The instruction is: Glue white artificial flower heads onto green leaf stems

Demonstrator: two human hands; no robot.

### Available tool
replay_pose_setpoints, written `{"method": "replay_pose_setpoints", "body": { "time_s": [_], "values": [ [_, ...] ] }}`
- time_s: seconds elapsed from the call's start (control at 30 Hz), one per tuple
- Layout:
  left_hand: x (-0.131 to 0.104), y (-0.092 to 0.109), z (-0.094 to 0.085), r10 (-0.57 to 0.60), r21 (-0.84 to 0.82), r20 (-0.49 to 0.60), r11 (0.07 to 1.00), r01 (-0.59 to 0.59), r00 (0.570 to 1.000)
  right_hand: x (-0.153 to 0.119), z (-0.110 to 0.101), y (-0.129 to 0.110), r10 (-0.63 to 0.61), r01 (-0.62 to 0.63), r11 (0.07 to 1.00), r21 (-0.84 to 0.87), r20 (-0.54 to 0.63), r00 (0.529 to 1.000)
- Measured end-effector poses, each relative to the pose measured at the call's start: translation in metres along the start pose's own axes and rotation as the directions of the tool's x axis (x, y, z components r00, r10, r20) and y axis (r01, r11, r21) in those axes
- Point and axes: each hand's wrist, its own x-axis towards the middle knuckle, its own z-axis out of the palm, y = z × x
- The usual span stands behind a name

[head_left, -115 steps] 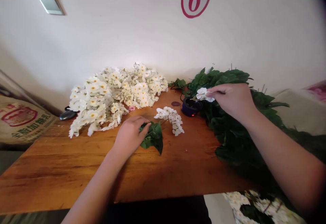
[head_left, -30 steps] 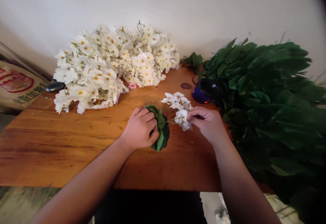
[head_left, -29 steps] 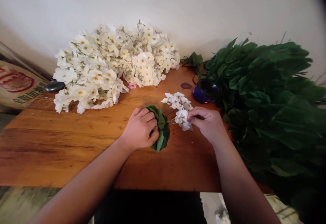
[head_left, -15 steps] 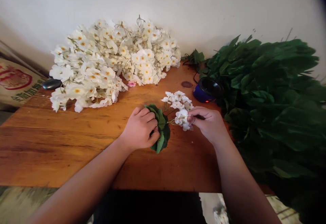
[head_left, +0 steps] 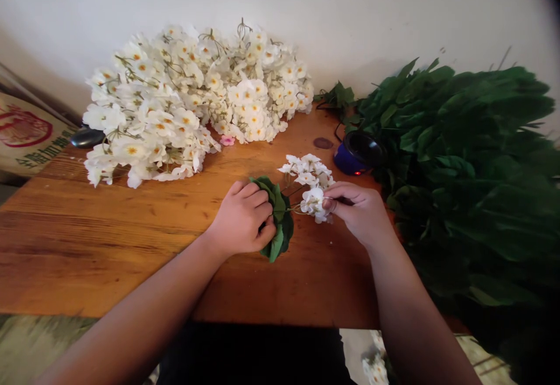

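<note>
In the head view, my left hand is closed around the base of an artificial flower spray, at its green leaves. Thin stems run right from the leaves to white flower clusters. My right hand pinches at the nearer white blossoms, thumb against forefinger. Its fingertips touch a petal edge there; the exact spot of the pinch is partly hidden. The part of the stem inside my left fist cannot be seen.
A big heap of white flowers lies at the back left, with a tiny pink flower beside it. A blue pot with a red light stands near the green leaf pile. A printed sack and dark rounded object are left.
Both hands keep their grip on the flower spray with almost no movement. The whole view has shifted very slightly.
</note>
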Motion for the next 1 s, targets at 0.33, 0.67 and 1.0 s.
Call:
{"method": "replay_pose_setpoints", "body": {
  "time_s": [0.33, 0.67, 1.0],
  "values": [
    [-0.0001, -0.0011, -0.001, -0.003, -0.009, -0.012, 1.0, 0.003, 1.0, -0.0003, -0.0042, 0.0024, 0.033, -0.033, 0.999, 0.036, -0.013, 0.999],
    [-0.0002, -0.0011, -0.0003, 0.006, -0.015, -0.013, 1.0, -0.007, 1.0, -0.0006, -0.001, -0.0003, 0.045, -0.045, 0.999, 0.028, 0.003, 0.999],
    [0.0016, -0.0016, -0.0042, 0.019, -0.014, 0.056, 1.0, -0.019, 0.998, -0.0063, 0.0044, -0.0062, 0.049, -0.049, 0.999, 0.003, 0.013, 0.999]
  ]
}}
